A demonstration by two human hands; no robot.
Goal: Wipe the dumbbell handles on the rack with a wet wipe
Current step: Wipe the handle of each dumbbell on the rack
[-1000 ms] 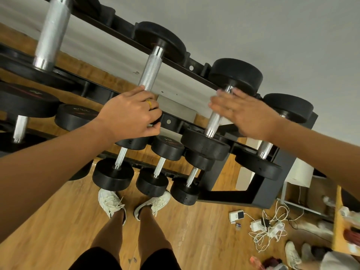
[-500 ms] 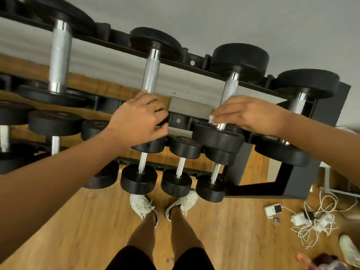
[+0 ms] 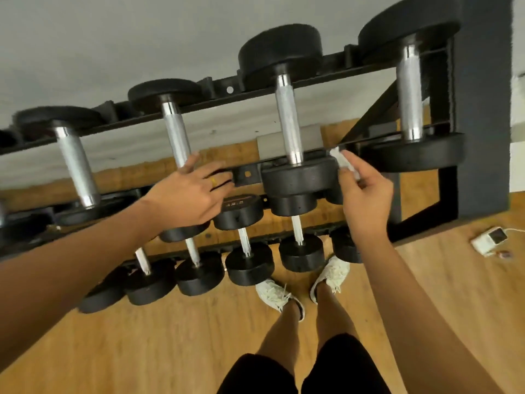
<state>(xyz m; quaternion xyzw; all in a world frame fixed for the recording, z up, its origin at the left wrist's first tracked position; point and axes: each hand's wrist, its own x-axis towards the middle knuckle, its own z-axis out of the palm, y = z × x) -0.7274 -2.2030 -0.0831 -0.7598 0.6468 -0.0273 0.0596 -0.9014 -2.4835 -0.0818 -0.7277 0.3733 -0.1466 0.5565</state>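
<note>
The right hand (image 3: 366, 197) pinches the crumpled wet wipe (image 3: 345, 163) between thumb and fingertips. It is held low at the front of the rack (image 3: 483, 109), between the third handle (image 3: 287, 120) and the far-right handle (image 3: 409, 95) of the top row, touching neither. To wipe well, it should probably fold the wipe round one handle and run it end to end with a slight twist, so the rough steel is covered all round. The left hand (image 3: 190, 191) is released, fingers straight and reaching forward, tips beside the lower end of the second handle (image 3: 177, 132); whether they touch is unclear.
</note>
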